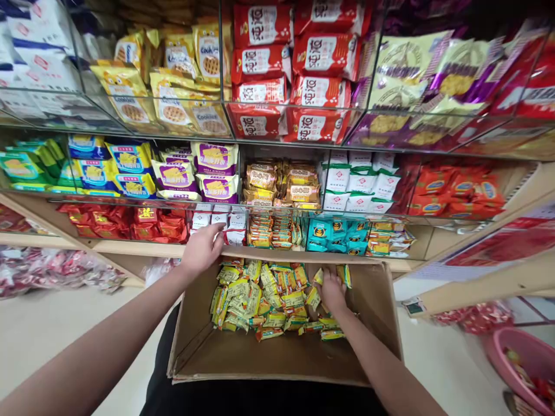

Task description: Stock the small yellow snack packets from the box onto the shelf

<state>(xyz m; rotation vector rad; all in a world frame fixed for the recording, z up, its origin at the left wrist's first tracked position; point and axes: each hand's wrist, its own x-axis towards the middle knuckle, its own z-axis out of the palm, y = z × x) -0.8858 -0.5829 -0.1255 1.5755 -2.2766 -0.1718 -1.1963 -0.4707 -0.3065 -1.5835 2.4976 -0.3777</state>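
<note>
My left hand point(203, 248) is at the front edge of the lowest shelf, fingers stretched forward beside white-and-red packets point(235, 230). It holds nothing that I can see. Below it, a cardboard box point(277, 361) stands open against the shelf front, close to my lap. Small yellow snack packets point(243, 297) lie heaped in its far half. My right hand point(332, 292) reaches down inside, at the right of the heap. Its fingers are bent around a yellow packet point(318, 276), and another pokes out beside the knuckles. The fingertips are partly hidden.
Clear-fronted bins hold yellow cookie packs point(173, 110), red packs point(321, 52) and teal packets point(333, 234). Similar yellow-orange packets point(271, 231) stand in the bottom bin ahead. A pink basket point(511, 358) sits at the lower right; bagged red items point(56, 268) lie left.
</note>
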